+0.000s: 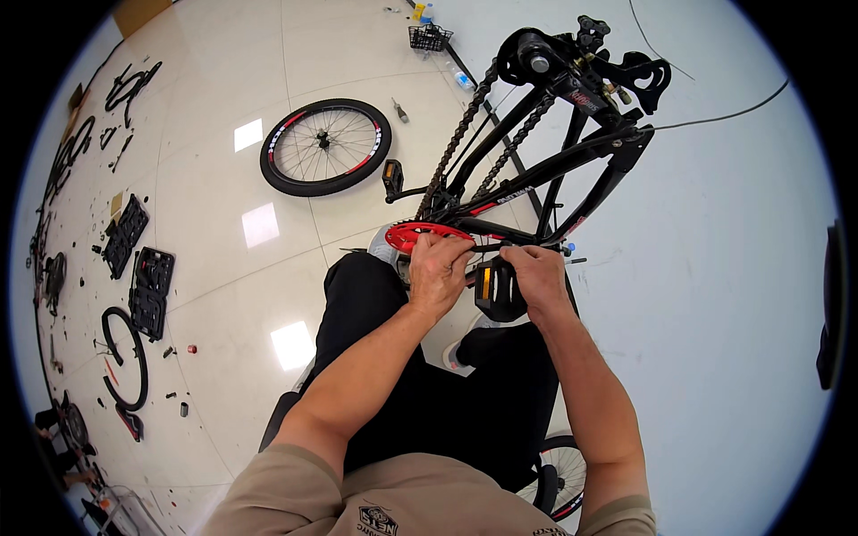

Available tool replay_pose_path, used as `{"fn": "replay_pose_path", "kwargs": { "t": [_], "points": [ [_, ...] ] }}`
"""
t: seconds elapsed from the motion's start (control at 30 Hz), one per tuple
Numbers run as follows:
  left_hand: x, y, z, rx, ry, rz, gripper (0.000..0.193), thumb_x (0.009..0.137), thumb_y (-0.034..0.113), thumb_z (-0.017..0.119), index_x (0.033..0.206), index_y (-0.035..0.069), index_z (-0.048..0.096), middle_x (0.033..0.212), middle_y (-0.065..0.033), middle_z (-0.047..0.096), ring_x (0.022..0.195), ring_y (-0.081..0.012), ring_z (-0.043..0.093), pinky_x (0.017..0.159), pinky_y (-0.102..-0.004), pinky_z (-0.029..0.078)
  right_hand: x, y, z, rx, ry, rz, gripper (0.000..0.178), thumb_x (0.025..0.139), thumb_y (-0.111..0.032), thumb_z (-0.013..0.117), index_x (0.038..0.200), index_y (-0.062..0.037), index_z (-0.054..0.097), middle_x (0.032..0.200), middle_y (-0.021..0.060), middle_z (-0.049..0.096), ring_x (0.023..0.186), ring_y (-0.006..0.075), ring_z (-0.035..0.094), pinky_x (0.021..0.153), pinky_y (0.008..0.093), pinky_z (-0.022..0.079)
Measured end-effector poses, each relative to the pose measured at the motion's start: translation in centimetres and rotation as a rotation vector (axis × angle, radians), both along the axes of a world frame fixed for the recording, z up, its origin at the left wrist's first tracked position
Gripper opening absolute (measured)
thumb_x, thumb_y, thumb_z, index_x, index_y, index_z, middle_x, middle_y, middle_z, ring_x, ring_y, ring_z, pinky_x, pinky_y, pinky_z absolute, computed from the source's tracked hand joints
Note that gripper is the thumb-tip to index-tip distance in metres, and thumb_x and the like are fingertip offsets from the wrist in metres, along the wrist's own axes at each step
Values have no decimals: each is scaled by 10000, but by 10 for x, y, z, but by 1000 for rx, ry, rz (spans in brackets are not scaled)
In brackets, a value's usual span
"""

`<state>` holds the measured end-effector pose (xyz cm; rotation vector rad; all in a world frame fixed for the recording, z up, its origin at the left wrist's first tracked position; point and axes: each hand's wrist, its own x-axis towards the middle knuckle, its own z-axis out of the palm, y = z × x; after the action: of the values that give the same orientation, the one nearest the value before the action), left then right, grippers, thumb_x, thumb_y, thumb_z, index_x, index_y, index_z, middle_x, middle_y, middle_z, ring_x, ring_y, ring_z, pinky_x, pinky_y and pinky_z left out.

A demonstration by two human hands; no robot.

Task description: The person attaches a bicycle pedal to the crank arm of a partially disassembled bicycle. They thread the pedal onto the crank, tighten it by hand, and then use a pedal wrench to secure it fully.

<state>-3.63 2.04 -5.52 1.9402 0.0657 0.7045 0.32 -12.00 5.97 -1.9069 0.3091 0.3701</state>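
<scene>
A black bicycle frame [572, 161] stands upside down in front of me, its chain [460, 134] running down to a red chainring [420, 234]. My left hand [438, 268] is closed on the crank arm beside the chainring. My right hand [541, 272] grips the crank end next to a black pedal [497, 290] with an orange reflector. The second pedal [392, 177] sticks out on the far side of the frame. The derailleur [639, 76] sits at the top of the frame.
A loose wheel with a red-striped rim [325, 146] lies on the tiled floor at the back. Black tool trays [150, 290], a tyre [125, 357] and small parts are scattered at the left. Another wheel [563, 473] is under my right elbow. A wire basket [429, 37] stands far back.
</scene>
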Motion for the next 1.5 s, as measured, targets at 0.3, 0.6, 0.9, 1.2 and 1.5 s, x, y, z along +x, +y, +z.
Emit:
{"fn": "replay_pose_path", "kwargs": {
  "t": [0.3,0.6,0.9,1.2,1.5],
  "points": [
    [1,-2,1,-107,37,30,165,804,68,759,967,89,768,954,-43,748,930,-281,584,842,-392,487,1,-13,-39,857,289,12,253,993,-238,606,1027,11,634,891,97,675,840,210,670,765,348,566],
    [1,0,2,-115,41,25,157,810,80,756,966,90,767,949,-38,746,927,-279,581,842,-393,484,0,-15,-28,823,327,102,296,990,-307,588,1024,-18,643,913,99,682,865,232,678,867,399,558],
    [2,-2,-2,-49,15,20,159,828,67,763,985,89,772,943,-37,741,911,-257,566,805,-366,487,12,0,18,5,224,68,143,861,-201,692,888,-60,693,812,32,673,751,135,652,717,329,502],
    [2,-3,0,-96,18,42,152,821,77,750,970,93,772,937,-30,740,922,-262,575,834,-376,485,7,-12,-21,809,390,23,286,968,-218,540,1079,37,605,1010,153,676,941,268,669,875,457,568],
    [1,-4,1,-95,37,24,158,818,76,748,972,100,774,938,-30,737,937,-258,573,848,-385,479,6,-20,-12,791,409,142,305,949,-264,578,1075,8,634,1043,176,699,964,308,686,920,446,549]
  ]
}}
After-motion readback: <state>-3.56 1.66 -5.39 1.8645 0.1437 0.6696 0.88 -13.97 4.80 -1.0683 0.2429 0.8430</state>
